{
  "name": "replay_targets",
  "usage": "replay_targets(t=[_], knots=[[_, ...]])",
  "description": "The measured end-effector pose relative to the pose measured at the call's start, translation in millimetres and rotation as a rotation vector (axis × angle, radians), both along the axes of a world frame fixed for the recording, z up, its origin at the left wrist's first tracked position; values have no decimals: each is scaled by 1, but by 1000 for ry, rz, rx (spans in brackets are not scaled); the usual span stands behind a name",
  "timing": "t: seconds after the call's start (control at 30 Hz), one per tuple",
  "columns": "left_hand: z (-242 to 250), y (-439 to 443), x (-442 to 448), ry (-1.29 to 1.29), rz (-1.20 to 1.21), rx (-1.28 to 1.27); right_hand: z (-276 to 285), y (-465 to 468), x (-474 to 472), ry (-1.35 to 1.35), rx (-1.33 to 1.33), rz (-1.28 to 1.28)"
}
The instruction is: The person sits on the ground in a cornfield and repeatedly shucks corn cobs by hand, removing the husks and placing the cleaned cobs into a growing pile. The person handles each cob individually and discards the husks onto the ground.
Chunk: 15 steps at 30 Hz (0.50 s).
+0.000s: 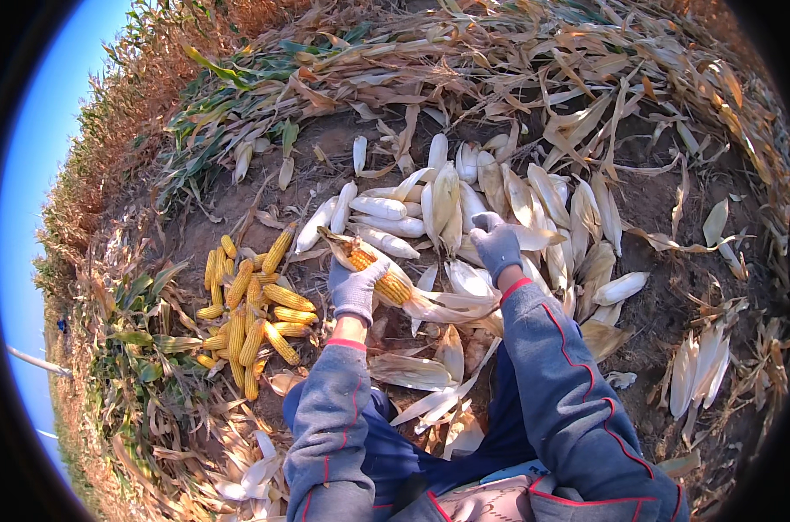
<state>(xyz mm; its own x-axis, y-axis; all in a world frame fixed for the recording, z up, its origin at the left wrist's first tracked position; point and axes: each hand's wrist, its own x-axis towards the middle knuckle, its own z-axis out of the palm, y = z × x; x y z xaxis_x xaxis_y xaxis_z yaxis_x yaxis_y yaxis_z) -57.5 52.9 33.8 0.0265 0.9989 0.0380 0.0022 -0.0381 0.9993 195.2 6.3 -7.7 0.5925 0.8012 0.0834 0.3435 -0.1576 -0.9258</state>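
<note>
My left hand [354, 289], in a grey glove, grips a partly husked corn ear [392, 287]. Its yellow kernels show along the middle, while pale husk [450, 305] trails from its right end toward my right sleeve. Also gloved, my right hand [497, 246] is closed above and to the right of the ear, apart from it. A dry husk leaf [537, 237] sticks out from the right side of this fist and seems to be held in it. Beyond both hands lies a heap of unhusked ears [447, 202] in whitish husks.
Bare yellow cobs [254, 313] are piled on the soil left of my left hand. Loose husks [411, 372] lie between my knees. Cut corn stalks [434, 72] form a bank across the far side. Standing corn [88, 156] rises at the left.
</note>
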Motion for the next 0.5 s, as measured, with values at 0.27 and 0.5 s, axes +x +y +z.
replay_targets(t=[0.27,0.5], knots=[[1,-3,15,812,-343,2,44,-1,-68,342,244,763],[5,-16,28,1018,-433,107,47,-8,-66,195,132,415]])
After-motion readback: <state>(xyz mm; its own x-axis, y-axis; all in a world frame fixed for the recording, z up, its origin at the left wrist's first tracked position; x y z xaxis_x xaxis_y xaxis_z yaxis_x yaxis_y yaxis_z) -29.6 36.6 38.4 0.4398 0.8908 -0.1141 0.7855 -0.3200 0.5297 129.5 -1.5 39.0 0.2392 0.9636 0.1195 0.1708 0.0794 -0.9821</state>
